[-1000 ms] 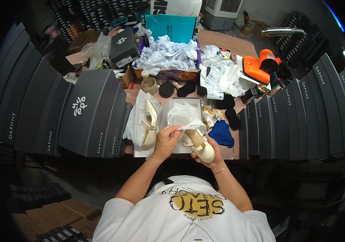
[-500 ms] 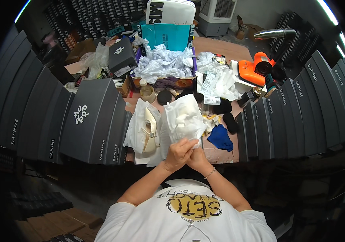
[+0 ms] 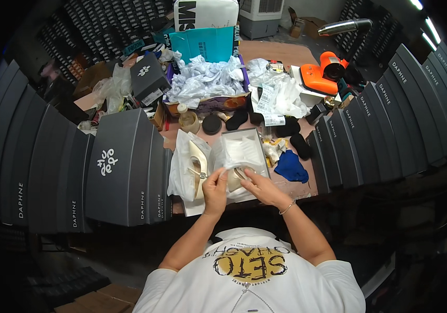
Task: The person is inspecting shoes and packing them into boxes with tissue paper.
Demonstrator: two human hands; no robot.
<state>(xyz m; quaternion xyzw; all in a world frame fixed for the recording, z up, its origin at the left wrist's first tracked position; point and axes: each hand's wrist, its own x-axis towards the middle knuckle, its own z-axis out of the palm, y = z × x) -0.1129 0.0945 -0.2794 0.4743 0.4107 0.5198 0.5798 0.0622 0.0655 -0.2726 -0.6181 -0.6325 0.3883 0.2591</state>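
Observation:
A cream high-heeled shoe [image 3: 199, 158] with a sparkling buckle lies on white tissue in the left part of an open shoe box [image 3: 194, 209]. To its right, a second cream shoe [image 3: 235, 182] is partly covered by white tissue paper [image 3: 243, 153]. My left hand [image 3: 215, 192] is closed, pinching the tissue at that shoe's left side. From the right, my right hand [image 3: 263, 190] has its thumb and fingers bent around the shoe's near end. The rest of this shoe is hidden under the tissue and my fingers.
Dark grey shoe boxes stand in rows at left [image 3: 116, 172] and right [image 3: 356, 143]. Behind the work spot are a bin of crumpled paper [image 3: 208, 81], a bottle [image 3: 188, 121] and black round pads [image 3: 212, 125]. A blue cloth [image 3: 291, 167] and an orange device [image 3: 320, 78] lie to the right.
The tissue-wrapped shoe has come down into the right part of the box. My hands, close together before, have moved apart. The shoe's near end now shows.

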